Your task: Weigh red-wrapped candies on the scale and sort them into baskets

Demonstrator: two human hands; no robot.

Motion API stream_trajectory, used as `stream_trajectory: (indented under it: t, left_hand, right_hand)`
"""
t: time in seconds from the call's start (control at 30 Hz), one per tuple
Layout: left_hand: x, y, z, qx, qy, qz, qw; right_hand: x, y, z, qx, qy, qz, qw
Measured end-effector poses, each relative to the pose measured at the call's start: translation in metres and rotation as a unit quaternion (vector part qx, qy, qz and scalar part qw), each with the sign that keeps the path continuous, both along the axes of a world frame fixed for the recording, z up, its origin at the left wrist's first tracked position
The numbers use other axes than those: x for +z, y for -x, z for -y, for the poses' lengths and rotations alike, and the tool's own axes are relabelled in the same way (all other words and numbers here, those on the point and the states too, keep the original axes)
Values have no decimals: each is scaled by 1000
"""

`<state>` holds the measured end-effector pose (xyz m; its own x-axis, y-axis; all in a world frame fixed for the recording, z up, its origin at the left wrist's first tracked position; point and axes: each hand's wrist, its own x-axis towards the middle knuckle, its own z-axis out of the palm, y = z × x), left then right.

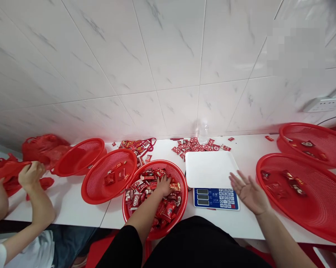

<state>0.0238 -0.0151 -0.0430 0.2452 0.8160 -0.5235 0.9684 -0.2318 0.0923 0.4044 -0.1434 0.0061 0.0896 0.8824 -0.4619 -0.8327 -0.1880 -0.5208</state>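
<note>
My left hand (163,185) reaches into a red mesh basket (184,203) piled with small wrapped candies (168,212). Its fingers are spread and rest on the candies, with the tips partly lost among the wrappers. To the right, my right hand (250,194) hovers palm up and open at the right edge of the digital scale (216,198), holding nothing. The scale's white weighing plate (211,169) bears nothing. Beyond it, flat red packets (194,144) lie scattered on the white table (251,149).
Red baskets with a few candies stand at the right (321,201), far right (296,128) and left (92,186); another basket (81,154) is behind. A clear bottle (204,132) stands by the wall. A co-worker's hands (31,174) hold a red bag (8,171) at left.
</note>
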Motion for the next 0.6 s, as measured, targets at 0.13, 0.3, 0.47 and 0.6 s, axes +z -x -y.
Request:
stream_trajectory:
  t: [0.13, 0.3, 0.47, 0.6]
  left_hand:
    - [4, -5, -2, 6, 5, 19, 1000]
    - [9, -14, 2, 75, -10, 103, 992]
    - [19, -24, 6, 140, -19, 171, 975]
    - [35, -34, 10, 250, -5, 313, 916]
  right_hand:
    - [10, 53, 0, 182, -3, 40, 982]
    - [11, 77, 9, 261, 10, 87, 961]
    - [11, 77, 15, 256, 26, 88, 962]
    - [13, 79, 18, 249, 25, 88, 964]
